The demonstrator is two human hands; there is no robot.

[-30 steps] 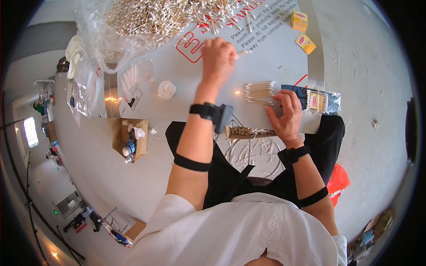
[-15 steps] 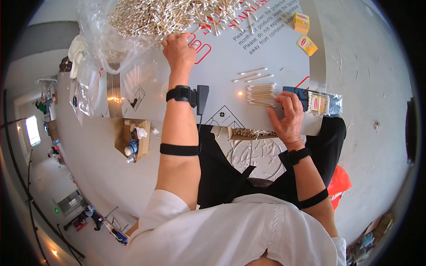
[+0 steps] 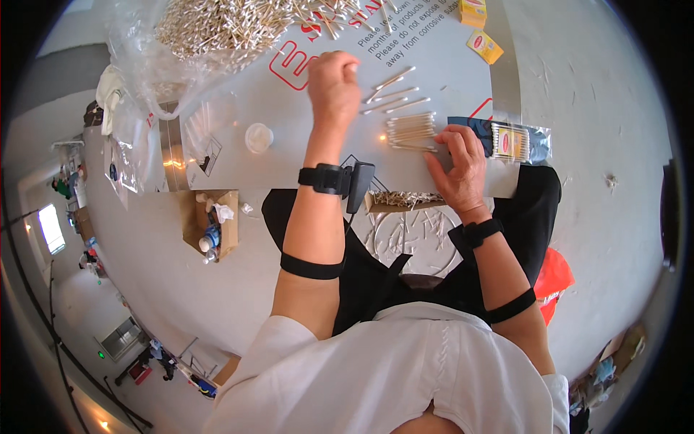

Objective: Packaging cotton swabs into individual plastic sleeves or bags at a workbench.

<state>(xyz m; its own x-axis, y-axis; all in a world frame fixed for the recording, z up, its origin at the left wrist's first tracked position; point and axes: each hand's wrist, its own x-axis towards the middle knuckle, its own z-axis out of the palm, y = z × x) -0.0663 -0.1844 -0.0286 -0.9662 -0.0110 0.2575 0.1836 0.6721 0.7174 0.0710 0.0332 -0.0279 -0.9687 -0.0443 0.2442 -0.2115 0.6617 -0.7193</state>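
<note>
Loads left: I'm pinching cotton swabs (image 3: pixel 396 94) with my left hand (image 3: pixel 332 76), fingers together, right hand (image 3: pixel 455 163) flat on the small stack (image 3: pixel 410 130); big pile (image 3: pixel 217 25) barely touched.

The table (image 3: pixel 238 155) is smooth, pale and faintly glossy, catching small glints of light. The cotton swabs (image 3: pixel 409 130) look matt, with pale sticks and soft fluffy tips. The bag (image 3: pixel 137 54) around the big heap is thin, crinkled clear plastic. The packet (image 3: pixel 517 142) is glossy film. The box (image 3: pixel 217 220) is plain brown cardboard.
</note>
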